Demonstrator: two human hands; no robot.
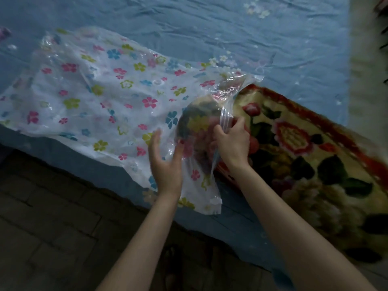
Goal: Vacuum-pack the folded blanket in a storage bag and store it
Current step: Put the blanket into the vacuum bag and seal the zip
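Right hand (231,141) pinched storage bag (100,97) mouth over blanket (294,148) corner; left hand (165,162) spread flat. Film looked slippery, blanket bulky, soft.

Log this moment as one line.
stage: bagging | right hand: grips mouth edge of clear flower-printed plastic storage bag | left hand: open against bag | folded floral plush blanket: corner inside mouth

No readable text, label, brand, number or sign appears anywhere in the view. The storage bag (100,89), at ten o'clock, carries only printed flowers, and the blanket (304,148), at three o'clock, shows only a woven floral pattern.
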